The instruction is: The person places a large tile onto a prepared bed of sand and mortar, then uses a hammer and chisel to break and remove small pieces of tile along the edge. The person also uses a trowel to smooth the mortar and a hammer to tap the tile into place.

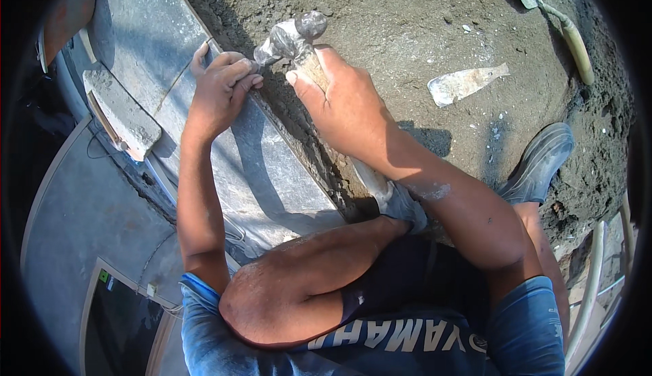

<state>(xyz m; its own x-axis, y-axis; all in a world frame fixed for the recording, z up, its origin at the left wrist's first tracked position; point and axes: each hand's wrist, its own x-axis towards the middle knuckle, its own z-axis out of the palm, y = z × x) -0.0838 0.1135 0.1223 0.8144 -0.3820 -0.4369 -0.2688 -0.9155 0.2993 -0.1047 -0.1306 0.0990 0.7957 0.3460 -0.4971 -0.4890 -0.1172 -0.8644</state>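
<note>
My right hand is wrapped round the handle of a ball-peen hammer, its dusty metal head showing above my thumb. Close to the hammer head, my left hand is closed at the edge of a large grey tile. Whatever the left fingers may pinch is hidden. A thin seam crosses the tile beside that hand. Past the tile's edge lies rough, damp-looking mortar.
A pale, worn scraper blade lies on the mortar to the right. A trowel is at the far right. On the left, a mortar-caked float rests on the tile. My shoe stands at the right.
</note>
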